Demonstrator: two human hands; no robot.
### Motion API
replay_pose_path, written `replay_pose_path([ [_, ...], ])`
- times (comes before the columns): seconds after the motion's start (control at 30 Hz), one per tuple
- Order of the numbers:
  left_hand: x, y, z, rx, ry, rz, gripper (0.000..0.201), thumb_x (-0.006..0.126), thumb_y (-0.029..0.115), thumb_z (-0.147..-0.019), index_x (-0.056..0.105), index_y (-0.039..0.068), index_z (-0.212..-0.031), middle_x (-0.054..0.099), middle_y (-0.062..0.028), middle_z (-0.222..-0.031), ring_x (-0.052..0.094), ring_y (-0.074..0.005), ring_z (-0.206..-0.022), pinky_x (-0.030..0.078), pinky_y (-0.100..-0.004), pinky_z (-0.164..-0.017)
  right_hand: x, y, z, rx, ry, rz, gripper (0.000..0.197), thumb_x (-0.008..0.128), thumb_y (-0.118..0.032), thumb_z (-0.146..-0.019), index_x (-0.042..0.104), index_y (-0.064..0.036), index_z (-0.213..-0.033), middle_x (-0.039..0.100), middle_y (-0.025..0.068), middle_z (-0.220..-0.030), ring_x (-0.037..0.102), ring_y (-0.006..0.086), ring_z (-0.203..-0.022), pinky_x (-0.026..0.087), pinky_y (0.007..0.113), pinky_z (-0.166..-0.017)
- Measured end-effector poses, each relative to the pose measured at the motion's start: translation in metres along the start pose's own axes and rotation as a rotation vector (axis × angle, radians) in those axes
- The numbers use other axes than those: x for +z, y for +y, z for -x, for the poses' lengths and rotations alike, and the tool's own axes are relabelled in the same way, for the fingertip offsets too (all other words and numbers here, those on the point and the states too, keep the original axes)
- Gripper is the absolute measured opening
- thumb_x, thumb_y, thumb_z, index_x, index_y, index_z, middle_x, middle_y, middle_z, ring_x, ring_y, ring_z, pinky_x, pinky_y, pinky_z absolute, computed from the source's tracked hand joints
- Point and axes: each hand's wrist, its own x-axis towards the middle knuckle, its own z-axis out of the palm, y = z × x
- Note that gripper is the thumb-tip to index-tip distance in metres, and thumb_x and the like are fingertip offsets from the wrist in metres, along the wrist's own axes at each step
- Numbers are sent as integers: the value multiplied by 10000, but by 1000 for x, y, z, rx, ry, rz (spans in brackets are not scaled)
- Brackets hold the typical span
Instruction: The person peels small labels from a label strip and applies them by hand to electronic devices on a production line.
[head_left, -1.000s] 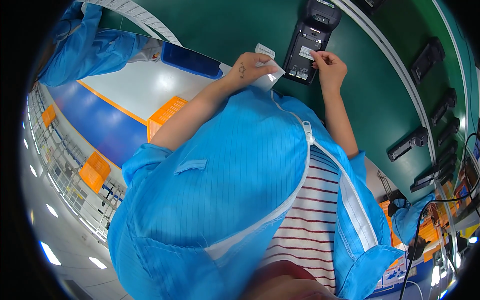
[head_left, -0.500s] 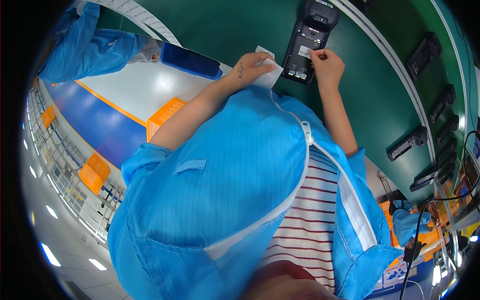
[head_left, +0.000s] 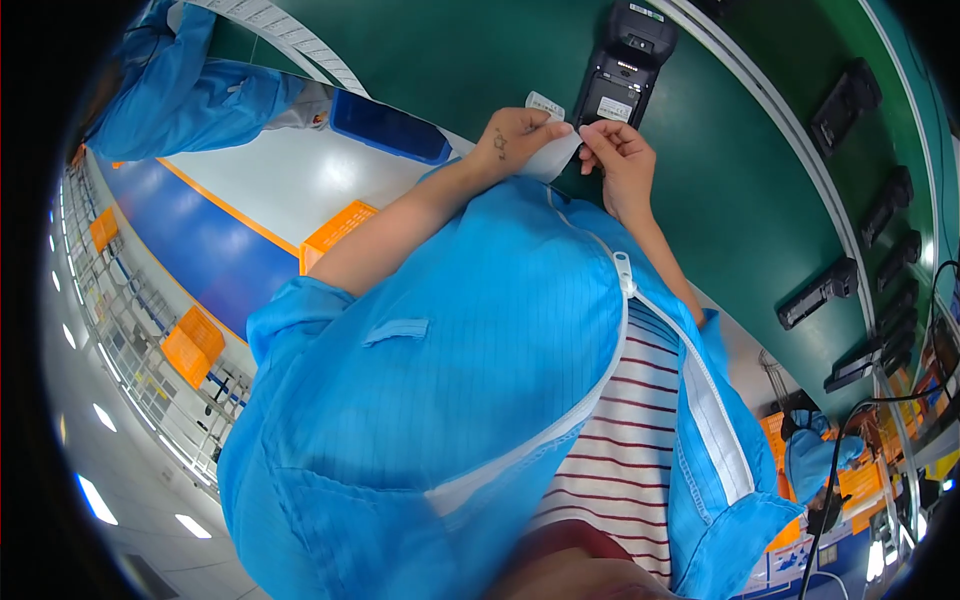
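Just below and left of the black handheld device (head_left: 632,65), the left hand (head_left: 515,140) grips a white sheet (head_left: 552,160) between thumb and fingers. Overlapping the device's lower end, the right hand (head_left: 622,165) brings thumb and forefinger together at the sheet's edge; whether they pinch it, I cannot tell. On the device sits a white label (head_left: 613,109); under it spreads the green tabletop (head_left: 745,200). Well right of the device lie more black units (head_left: 818,293); well left of it, a blue tray (head_left: 390,126).
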Motion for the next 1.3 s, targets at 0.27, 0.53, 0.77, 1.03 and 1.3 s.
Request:
replay_pose_path([
  [0.27, 6, -4, 0, -56, -121, 24, 242, 575, 202, -767, 587, -8, -887, 595, -51, -760, 535, -78, -641, 429, -198, -577, -18, 0, -8, -309, 251, 221, 81, 588, -24, -726, 570, 35, -779, 579, 74, -666, 548, 99, -580, 443, 193, -543],
  [0.53, 11, 7, 2, -67, -114, 113, 261, 594, 242, -735, 608, 6, -843, 599, -74, -686, 546, -103, -585, 421, -213, -535, -58, -17, -43, -85, 157, 488, 123, 649, -68, -674, 586, 20, -731, 567, 49, -604, 535, 84, -511, 440, 188, -484],
  [0.77, 10, 2, 3, -44, -104, 16, 279, 589, 263, -735, 609, 2, -831, 598, -80, -679, 546, -110, -582, 421, -222, -536, -52, -23, -40, -93, 195, 669, 130, 668, -90, -650, 599, 10, -697, 567, 36, -578, 528, 71, -481, 429, 181, -457],
  [1.03, 13, -3, 1, -18, -93, -1, 303, 594, 285, -725, 610, -2, -820, 595, -87, -672, 544, -116, -571, 421, -227, -533, -54, -25, -38, -115, 207, 772, 135, 670, -100, -645, 601, 7, -692, 578, 45, -579, 543, 81, -482, 432, 190, -453],
  [1.3, 11, 4, -6, 5, -106, 19, 288, 600, 271, -725, 608, -2, -816, 597, -86, -684, 546, -111, -572, 422, -225, -524, -48, -38, -47, -82, 171, 1410, 313, 657, -297, -652, 572, -4, -722, 582, 125, -648, 575, 264, -622, 455, 335, -567],
])
